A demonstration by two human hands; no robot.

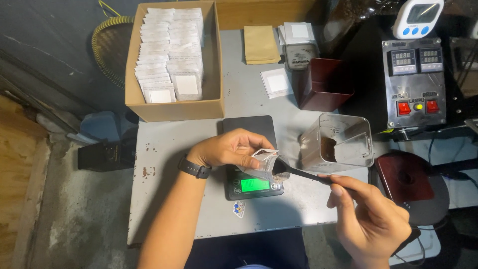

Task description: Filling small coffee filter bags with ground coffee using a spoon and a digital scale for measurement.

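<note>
My left hand (231,149) holds a small clear pouch (264,162) open over a black digital scale (251,184) with a lit green display. My right hand (368,219) grips the handle of a black scoop (298,173), its bowl touching the pouch's mouth. A clear plastic container (348,137) with dark brown powder at its bottom lies tilted on the table just right of the scoop.
A cardboard box (172,107) of white sachets stands at the back left of the grey table (164,199). Tan envelopes (260,44), a dark red box (326,82), a control panel (413,82) with red switches and a white timer (417,17) sit behind and right.
</note>
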